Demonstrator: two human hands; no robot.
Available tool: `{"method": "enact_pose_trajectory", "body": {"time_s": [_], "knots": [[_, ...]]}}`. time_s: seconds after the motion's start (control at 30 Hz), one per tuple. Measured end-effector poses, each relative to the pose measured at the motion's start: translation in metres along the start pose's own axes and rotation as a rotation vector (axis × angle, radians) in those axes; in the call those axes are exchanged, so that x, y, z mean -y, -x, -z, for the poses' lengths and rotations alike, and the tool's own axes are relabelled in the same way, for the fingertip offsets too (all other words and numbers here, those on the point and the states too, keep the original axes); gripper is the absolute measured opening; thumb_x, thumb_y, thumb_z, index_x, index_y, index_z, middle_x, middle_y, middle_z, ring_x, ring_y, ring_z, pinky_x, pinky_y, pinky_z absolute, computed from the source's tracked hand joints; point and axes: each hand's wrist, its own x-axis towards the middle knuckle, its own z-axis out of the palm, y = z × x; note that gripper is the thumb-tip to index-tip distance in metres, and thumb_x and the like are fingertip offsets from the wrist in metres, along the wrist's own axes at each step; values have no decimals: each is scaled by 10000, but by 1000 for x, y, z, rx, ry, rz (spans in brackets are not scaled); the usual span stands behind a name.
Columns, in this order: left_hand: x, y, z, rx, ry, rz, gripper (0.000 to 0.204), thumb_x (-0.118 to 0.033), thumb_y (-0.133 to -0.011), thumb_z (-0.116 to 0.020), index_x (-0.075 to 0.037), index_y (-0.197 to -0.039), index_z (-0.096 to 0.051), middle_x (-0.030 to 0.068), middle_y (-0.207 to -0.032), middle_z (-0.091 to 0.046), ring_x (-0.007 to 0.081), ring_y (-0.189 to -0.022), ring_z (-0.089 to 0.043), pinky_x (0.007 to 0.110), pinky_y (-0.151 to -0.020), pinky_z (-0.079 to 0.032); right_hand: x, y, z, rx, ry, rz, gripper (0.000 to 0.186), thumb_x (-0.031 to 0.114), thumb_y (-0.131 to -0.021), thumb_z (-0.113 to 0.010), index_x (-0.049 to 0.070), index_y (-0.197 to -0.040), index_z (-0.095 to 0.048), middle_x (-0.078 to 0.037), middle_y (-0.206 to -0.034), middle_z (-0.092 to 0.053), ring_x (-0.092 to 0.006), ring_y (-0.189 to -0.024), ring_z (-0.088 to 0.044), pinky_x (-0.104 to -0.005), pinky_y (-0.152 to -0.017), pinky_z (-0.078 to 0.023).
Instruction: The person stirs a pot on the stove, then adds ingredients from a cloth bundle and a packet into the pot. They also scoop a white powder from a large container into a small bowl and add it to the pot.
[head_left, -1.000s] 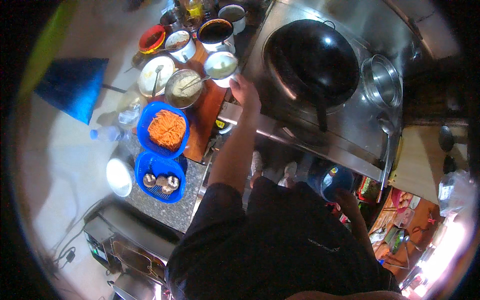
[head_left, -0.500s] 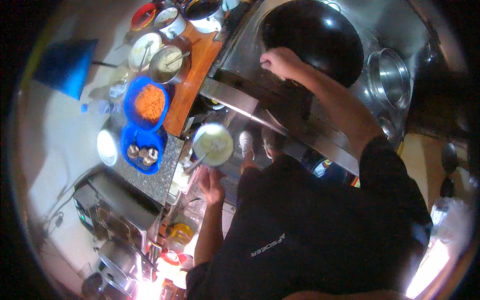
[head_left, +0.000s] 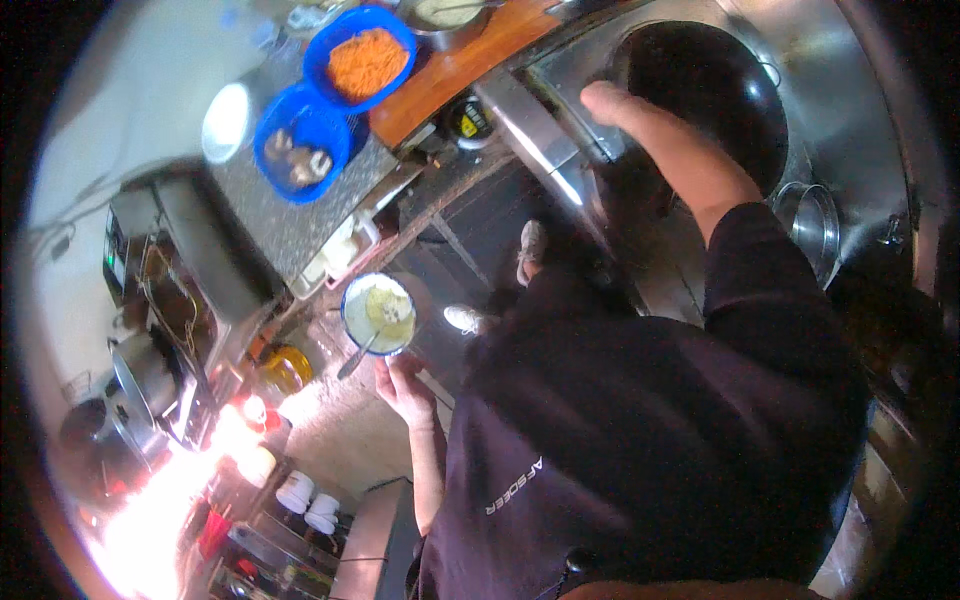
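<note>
My left hand [head_left: 403, 388] is closed at the near edge of a white, blue-rimmed enamel mug [head_left: 348, 318] and holds it up at my left side. Pale yellowish-white food [head_left: 388, 305] lies inside it, and a metal spoon [head_left: 355, 360] leans out over its rim. Over on the right, my right hand [head_left: 610, 104] is stretched out beside the near-left rim of a large black wok [head_left: 705, 95]. Its fingers look curled and are slightly blurred; whatever they may hold is hidden.
Blue baskets hold shredded orange food [head_left: 368, 66] and mushrooms [head_left: 303, 160] on the left counter. A white bowl [head_left: 227, 122] and a black appliance [head_left: 205, 240] stand nearby. Metal basins [head_left: 808, 225] sit right of the wok. Yellow oil bottle [head_left: 286, 370] stands low left.
My view and body have turned left, so the counter and wok sit differently in the picture. My left hand has carried the mug leftward, past the counter's end. The right hand stays by the wok.
</note>
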Motion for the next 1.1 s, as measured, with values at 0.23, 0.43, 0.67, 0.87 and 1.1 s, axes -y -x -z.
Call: {"method": "enact_pose_trajectory", "body": {"time_s": [0.23, 0.43, 0.67, 0.87, 1.1], "knots": [[9, -20, 58, 186, -19, -79, 234, -252, -1002, -554, -38, -920, -603, 31, -659, -579, 128, -602, -579, 288, -583, -486, 82, 117, 98, -649, -310, -57, 145, 181, -798, -706, 84, -901, -675, -118, -888, -677, -303, -844, -679, -428, -736, -538], [45, -55, 112, 479, -84, -118, 259, -260, -1007, -539, -16, -941, -595, 26, -650, -549, 126, -564, -537, 279, -550, -478, 233, 352, 57, -1097, -538, -164, 197, 108, -795, -730, 91, -988, -694, -104, -899, -659, -274, -795, -669, -345, -680, -548], [49, -74, 136, 605, -241, -107, 271, -190, -956, -509, 24, -1085, -612, 6, -643, -521, 116, -567, -499, 284, -533, -469, 356, 515, -94, -1047, -286, -747, 198, 15, -809, -702, 30, -1002, -664, -118, -921, -639, -262, -790, -659, -364, -681, -558], [27, -52, 142, 636, -148, -142, 211, -180, -980, -524, -14, -1023, -647, -13, -699, -561, 84, -610, -513, 249, -561, -459, 391, 477, -159, -121, -558, -756, 387, 295, -921, -630, 90, -1249, -616, -173, -1087, -656, -358, -1002, -668, -473, -843, -548], [-6, -16, 179, 480, -303, -226, 147, -151, -997, -574, -40, -921, -631, -39, -776, -563, 26, -672, -444, 211, -570, -356, 481, 320, 76, -702, -897, 253, 631, 323, -799, -799, 77, -1324, -552, -134, -1025, -673, -320, -889, -689, -389, -751, -564]]}}
